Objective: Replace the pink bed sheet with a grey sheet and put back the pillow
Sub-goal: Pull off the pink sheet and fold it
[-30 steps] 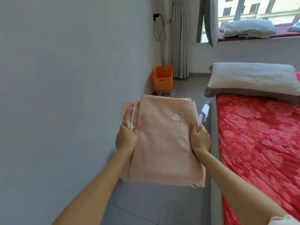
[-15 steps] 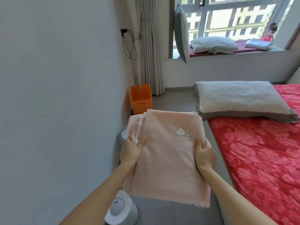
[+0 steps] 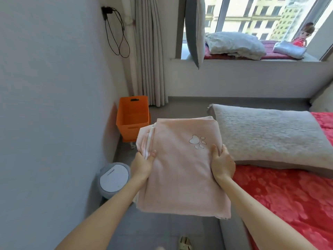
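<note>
Since 1 second ago your view has swung toward the window (image 3: 252,24), and you have kept the folded pink sheet (image 3: 182,168) held out in front of you in both hands. Your left hand (image 3: 142,164) grips its left edge, where the folded layers show, with the thumb on top. Your right hand (image 3: 222,164) curls round the right edge, just below the white paw print (image 3: 197,141). The sheet hangs over the grey floor beside the bed (image 3: 288,195), which has a red flowered cover. A grey pillow (image 3: 266,134) lies across the bed's head, its left corner just behind the sheet. An orange bin (image 3: 132,118) stands against the wall, and a round white-topped unit (image 3: 114,179) sits on the floor by your left forearm.
</note>
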`<state>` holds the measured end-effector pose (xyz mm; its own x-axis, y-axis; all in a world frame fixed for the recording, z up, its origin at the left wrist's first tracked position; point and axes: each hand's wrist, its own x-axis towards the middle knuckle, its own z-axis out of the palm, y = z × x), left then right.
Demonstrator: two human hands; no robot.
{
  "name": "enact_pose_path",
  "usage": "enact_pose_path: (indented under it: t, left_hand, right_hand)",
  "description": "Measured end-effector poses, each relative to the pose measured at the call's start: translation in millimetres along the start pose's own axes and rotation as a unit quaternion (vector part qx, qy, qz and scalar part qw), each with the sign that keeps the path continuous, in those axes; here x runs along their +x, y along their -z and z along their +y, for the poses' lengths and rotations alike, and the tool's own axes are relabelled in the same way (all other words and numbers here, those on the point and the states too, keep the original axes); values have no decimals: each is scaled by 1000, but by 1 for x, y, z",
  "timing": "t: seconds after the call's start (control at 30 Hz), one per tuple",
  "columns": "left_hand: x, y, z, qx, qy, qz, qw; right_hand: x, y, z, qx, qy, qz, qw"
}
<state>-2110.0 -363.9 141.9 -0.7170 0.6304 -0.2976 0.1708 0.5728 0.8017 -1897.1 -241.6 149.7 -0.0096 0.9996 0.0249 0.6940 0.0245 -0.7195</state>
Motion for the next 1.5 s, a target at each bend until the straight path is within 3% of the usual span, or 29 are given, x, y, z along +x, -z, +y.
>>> enact_pose_path:
  t: [0.33,0.57,0.8,1.17,1.37,1.5]
  left_hand:
    - [267,31,38,43,57,98,993]
    - [443,52,53,95,102,62,988]
    - [575,58,42,50,155,42,986]
    - [708,45,-18,13,261,85,962]
    - [763,30,-63,112,301,72,944]
    - [775,12,-93,232,282,4,931]
  right_hand:
    - [190,-191,-116,19,-14,-114,993]
    - [293,-314,-174,21,-80,-180,980]
    - [379,-430,-204,-3,-115,-293,949]
    - [465,-591,-225,-64,-136,-403,903]
    - [475,-663,-215,-126,-125,-401,899]
    - [480,-689,-209,-221,-74,-399,887]
